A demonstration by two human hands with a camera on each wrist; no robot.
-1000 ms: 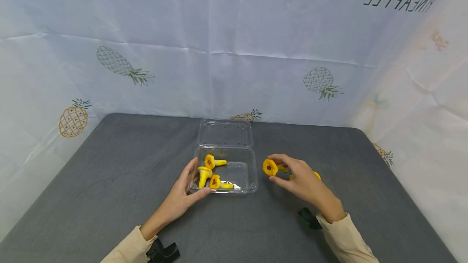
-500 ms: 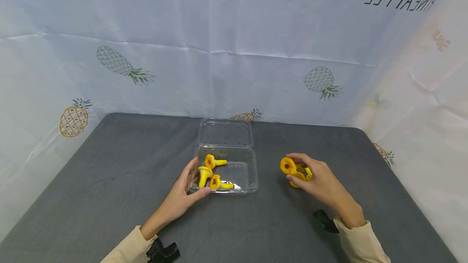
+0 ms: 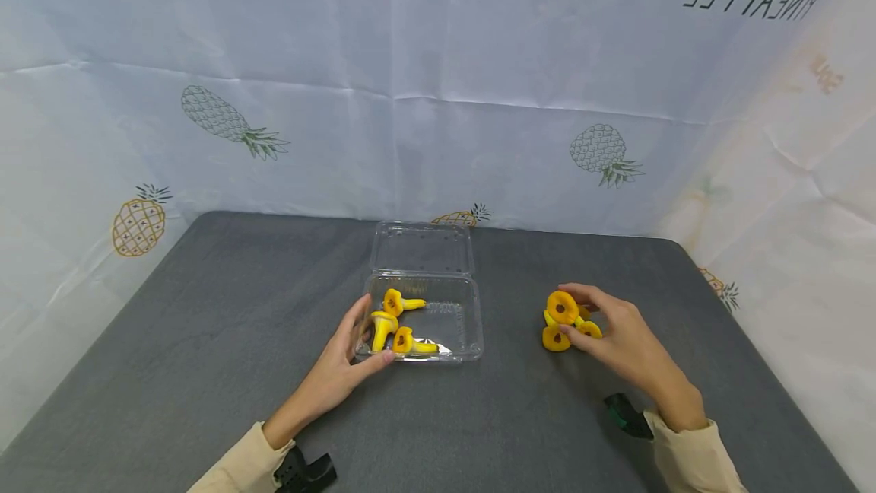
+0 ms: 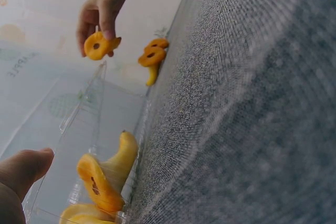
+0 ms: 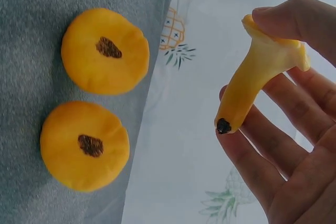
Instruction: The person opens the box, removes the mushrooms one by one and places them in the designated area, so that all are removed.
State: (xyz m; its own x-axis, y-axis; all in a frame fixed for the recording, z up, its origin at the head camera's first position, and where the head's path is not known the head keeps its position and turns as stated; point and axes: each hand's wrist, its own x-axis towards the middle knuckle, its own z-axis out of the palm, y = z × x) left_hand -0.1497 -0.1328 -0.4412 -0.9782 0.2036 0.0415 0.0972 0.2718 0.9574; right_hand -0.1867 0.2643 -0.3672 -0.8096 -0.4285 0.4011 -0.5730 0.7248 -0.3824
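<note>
We've got our right hand (image 3: 626, 337) pinching a yellow toy mushroom (image 3: 563, 307) by the cap, just above two more mushrooms (image 3: 556, 338) lying on the grey table (image 3: 205, 341). Our left hand (image 3: 342, 364) rests its relaxed fingers against the clear plastic box (image 3: 465, 326), three mushrooms inside.

The right hand (image 3: 619, 333) has carried its yellow mushroom (image 3: 563, 306) rightward, away from the box (image 3: 472, 326), to the two mushrooms on the table.
</note>
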